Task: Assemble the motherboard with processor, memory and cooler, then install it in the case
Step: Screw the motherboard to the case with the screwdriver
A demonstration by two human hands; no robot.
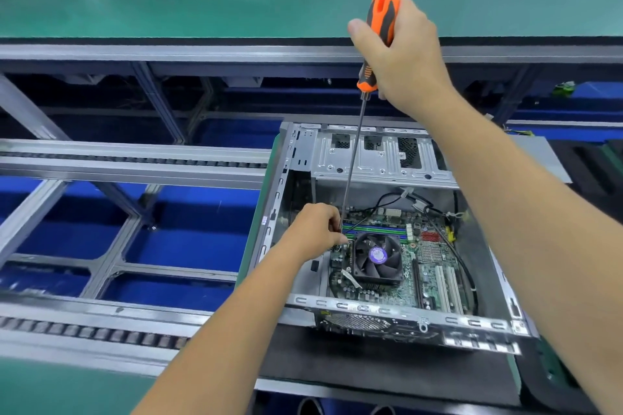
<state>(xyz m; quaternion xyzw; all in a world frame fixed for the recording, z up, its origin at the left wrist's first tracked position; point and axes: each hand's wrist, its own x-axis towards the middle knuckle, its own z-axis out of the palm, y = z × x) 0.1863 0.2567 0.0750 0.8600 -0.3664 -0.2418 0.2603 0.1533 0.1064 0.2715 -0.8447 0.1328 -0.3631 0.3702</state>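
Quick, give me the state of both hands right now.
Left hand: fingers pinch the lower shaft of the screwdriver, near the cooler.
Right hand: fingers curled round the screwdriver's orange handle.

No text, brand or number can be read anywhere. The round purple sticker (377,254) on the cooler fan (377,259), at lower centre of the frame, bears print too small and blurred to make out.
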